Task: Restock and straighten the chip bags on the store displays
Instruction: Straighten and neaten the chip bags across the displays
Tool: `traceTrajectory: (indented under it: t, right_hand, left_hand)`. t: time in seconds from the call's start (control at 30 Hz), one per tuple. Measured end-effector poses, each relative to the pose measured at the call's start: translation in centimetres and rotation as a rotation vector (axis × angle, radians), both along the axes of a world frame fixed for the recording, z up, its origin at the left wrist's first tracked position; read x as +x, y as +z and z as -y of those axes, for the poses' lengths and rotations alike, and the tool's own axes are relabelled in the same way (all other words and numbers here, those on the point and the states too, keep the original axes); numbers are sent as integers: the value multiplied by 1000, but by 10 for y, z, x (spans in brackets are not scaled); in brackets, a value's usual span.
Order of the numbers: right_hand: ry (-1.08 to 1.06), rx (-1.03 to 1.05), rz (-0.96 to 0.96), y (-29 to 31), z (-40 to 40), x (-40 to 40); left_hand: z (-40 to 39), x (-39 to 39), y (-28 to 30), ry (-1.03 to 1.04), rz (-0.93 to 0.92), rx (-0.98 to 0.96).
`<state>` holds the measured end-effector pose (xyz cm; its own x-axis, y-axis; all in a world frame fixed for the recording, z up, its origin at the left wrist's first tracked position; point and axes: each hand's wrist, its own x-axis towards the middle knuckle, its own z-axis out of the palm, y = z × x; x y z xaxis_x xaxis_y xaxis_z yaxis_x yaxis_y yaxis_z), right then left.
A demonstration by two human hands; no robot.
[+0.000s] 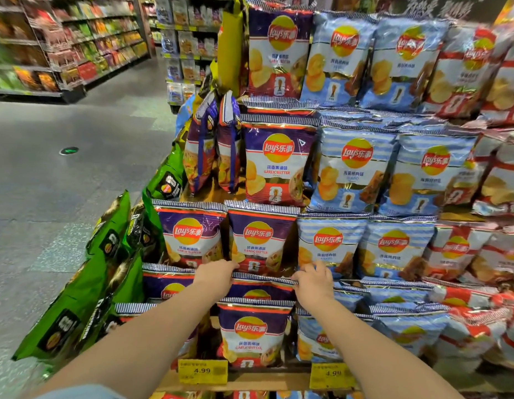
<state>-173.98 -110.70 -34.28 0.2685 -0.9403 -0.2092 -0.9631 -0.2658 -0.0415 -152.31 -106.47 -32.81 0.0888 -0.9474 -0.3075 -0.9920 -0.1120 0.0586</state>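
Both grips pinch the striped top seam of one purple chip bag (261,290) in the second row from the bottom

My left hand (214,276) has its fingers curled over the seam's left end and my right hand (315,280) over the right end, so the bag hangs between them, its front mostly hidden behind the purple garlic butter bag (253,332) standing in the lowest row. Just above my hands two more purple bags (260,237) stand upright side by side. Blue bags (353,171) fill the columns to the right, with red-and-white bags (463,251) beyond them. Green bags (106,269) line the display's left side, tilted. Two yellow price tags (202,371) reading 4.99 sit on the shelf edge below
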Motion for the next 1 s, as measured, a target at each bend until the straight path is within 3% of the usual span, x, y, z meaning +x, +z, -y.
traceTrajectory:
  t: [0.23,0.53,1.0]
  right_hand:
    - [9,48,141,-5,15,0]
    - [307,82,69,3,26,-5]
    - [301,57,49,6,16,-7]
  left_hand:
    - [4,16,-2,-50,173,14]
    - [0,21,-5,-171,369,61]
    - [-6,26,-5,53,183,-52]
